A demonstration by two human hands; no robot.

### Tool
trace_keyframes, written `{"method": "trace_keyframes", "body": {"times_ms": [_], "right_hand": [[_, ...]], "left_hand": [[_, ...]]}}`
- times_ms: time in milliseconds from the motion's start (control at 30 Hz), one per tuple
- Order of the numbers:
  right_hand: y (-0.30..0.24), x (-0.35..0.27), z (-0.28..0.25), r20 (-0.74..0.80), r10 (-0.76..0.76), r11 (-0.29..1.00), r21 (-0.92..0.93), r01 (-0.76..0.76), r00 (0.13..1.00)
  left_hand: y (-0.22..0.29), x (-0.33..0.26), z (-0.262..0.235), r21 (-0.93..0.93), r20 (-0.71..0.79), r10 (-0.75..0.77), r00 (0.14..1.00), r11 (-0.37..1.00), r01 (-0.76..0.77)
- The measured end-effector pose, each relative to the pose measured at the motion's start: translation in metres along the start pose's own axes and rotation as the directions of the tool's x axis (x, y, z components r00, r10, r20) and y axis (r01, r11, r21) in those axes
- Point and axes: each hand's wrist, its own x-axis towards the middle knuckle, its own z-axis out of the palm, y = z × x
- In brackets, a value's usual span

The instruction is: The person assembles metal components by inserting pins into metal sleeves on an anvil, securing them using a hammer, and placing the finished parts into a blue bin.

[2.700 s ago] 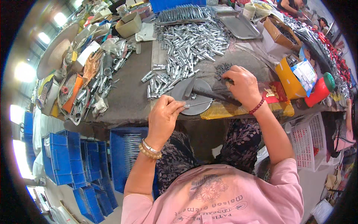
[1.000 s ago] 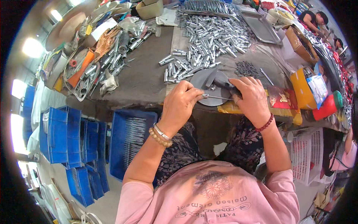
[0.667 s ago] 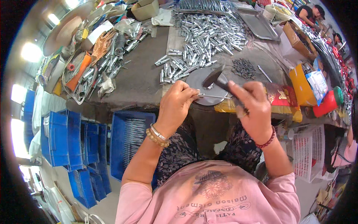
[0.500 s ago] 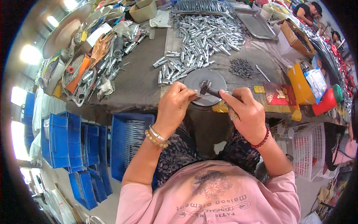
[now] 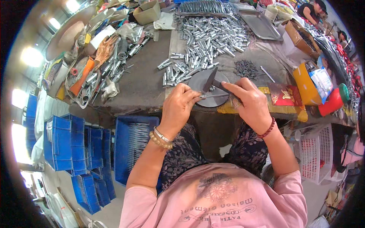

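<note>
My left hand (image 5: 177, 105) pinches the near end of a thin metal rod (image 5: 213, 95), which lies sideways over a round grey metal disc (image 5: 198, 80) at the bench's front edge. In my right hand (image 5: 251, 99) is a small dark hammer (image 5: 210, 80), gripped by its handle. The hammer's head hangs just above the disc, close to the rod; whether it touches is hard to tell. Behind the disc spreads a big heap of shiny metal sleeves (image 5: 213, 38). A small pile of dark short pins (image 5: 247, 69) lies right of the disc.
Left on the bench sit tools and an orange-handled item (image 5: 83, 76). A metal tray (image 5: 260, 23), cardboard box (image 5: 302, 40), yellow container (image 5: 307, 84) and red card (image 5: 281, 94) are on the right. Below stand a blue bin (image 5: 121, 152) of rods and a white basket (image 5: 315, 152).
The hammer's head has tilted, its narrow end now pointing up and away. My right hand has shifted slightly, and the rod shows more plainly. My left hand keeps nearly the same place.
</note>
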Motion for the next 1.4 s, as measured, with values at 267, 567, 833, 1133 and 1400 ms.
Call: {"method": "trace_keyframes", "body": {"times_ms": [267,567,833,1133,1400], "right_hand": [[-0.020,-0.015,0.016,0.084,-0.005,0.985,-0.169,0.020,0.996],[-0.014,-0.021,0.019,0.084,0.052,0.998,-0.030,-0.050,0.995],[-0.024,-0.037,0.026,0.421,0.286,0.752,0.458,-0.474,0.861],[-0.049,-0.052,0.035,0.454,0.367,0.630,0.520,-0.577,0.811],[-0.072,-0.044,0.043,0.349,0.221,0.812,0.452,-0.370,0.911]], "left_hand": [[-0.003,-0.003,0.005,-0.102,-0.004,-0.076,0.997,0.992,0.075],[-0.010,-0.006,-0.002,-0.204,0.068,-0.078,0.995,0.975,0.090],[0.022,-0.039,0.018,-0.424,-0.119,-0.349,0.930,0.864,0.270],[0.043,-0.043,0.021,-0.762,0.248,-0.608,0.754,0.359,0.539],[0.031,-0.056,0.008,-0.857,0.105,-0.637,0.763,0.331,0.395]]}}
